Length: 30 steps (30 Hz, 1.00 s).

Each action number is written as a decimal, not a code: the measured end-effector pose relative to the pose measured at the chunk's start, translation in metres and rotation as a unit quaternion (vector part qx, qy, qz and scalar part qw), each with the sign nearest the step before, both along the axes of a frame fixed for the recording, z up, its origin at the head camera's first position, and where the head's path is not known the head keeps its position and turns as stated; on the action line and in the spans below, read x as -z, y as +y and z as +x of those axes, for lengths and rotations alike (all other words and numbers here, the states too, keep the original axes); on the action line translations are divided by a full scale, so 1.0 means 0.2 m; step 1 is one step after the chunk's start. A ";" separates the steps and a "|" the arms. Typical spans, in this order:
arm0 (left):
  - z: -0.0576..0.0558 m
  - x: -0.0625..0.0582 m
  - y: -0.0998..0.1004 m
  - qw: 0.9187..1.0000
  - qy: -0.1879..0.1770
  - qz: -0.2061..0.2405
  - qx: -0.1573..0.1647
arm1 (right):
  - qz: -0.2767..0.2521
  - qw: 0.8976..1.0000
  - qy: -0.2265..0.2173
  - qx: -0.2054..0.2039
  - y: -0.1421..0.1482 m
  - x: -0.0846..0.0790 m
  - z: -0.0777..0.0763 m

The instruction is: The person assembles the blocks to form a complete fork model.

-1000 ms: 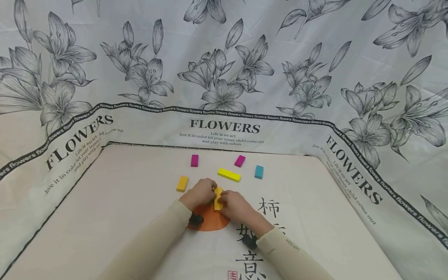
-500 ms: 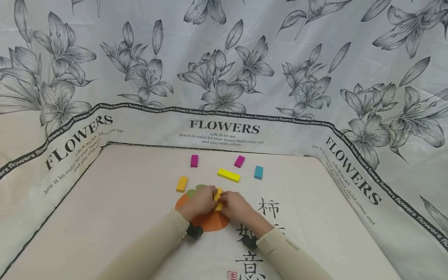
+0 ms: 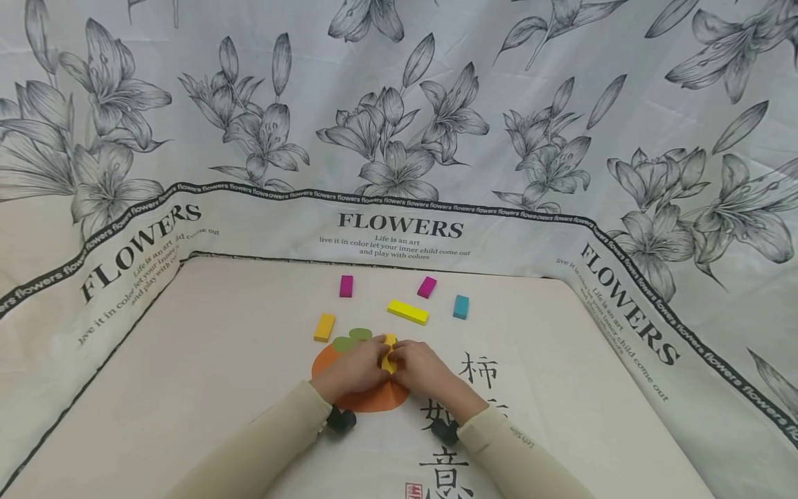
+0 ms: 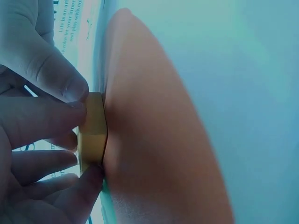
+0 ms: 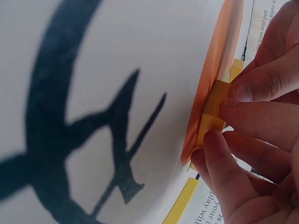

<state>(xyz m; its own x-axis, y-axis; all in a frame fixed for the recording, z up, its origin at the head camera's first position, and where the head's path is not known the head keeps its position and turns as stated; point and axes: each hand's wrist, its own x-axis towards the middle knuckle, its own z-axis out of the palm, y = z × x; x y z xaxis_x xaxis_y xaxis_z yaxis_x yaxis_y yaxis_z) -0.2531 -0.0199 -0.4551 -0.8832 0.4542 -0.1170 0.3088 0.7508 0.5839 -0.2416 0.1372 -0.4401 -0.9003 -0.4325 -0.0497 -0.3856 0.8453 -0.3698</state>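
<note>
A yellow-orange wooden block (image 3: pixel 390 341) stands over the right side of the orange persimmon print (image 3: pixel 380 402) on the cloth, with a hand on either side of it. From the left, my left hand (image 3: pixel 352 367) pinches the block; in the left wrist view its thumb and fingertips press on the block's end and edges (image 4: pixel 93 123). My right hand (image 3: pixel 424 367) grips it from the right, and the right wrist view has thumb and fingers around its side (image 5: pixel 215 105). The fingers cover part of the block in every view.
Behind the hands lie a second yellow-orange block (image 3: pixel 324 328), a long bright yellow block (image 3: pixel 408 312), two magenta blocks (image 3: pixel 346 286) and a blue block (image 3: pixel 460 307). Printed black characters (image 3: pixel 479 371) run down the cloth on the right. A flower-printed curtain (image 3: pixel 399 166) closes off the back.
My left hand has slid from the block's far end toward its near part, uncovering the print's green leaves. The right hand and the block have stayed nearly still.
</note>
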 end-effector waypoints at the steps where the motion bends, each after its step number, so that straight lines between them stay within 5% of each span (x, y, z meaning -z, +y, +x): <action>1: 0.00 0.00 0.00 1.000 0.001 0.001 0.001 | 0.001 1.000 0.001 0.000 0.00 0.00 0.00; 15: 0.02 0.00 -0.01 1.000 0.018 -0.001 0.005 | -0.007 0.999 -0.035 -0.028 0.04 -0.04 -0.04; 30: 0.02 0.01 0.02 0.999 0.037 -0.014 -0.012 | -0.009 0.999 -0.016 0.049 0.11 -0.07 -0.21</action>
<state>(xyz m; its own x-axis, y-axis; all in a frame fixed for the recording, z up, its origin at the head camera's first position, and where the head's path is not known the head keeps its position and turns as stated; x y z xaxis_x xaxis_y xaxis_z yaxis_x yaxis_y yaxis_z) -0.2485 -0.0152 -0.4572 -0.9001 0.4310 -0.0639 0.3324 0.7741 0.5387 -0.2837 0.1586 -0.4252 -0.9365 -0.3434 -0.0714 -0.2893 0.8712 -0.3966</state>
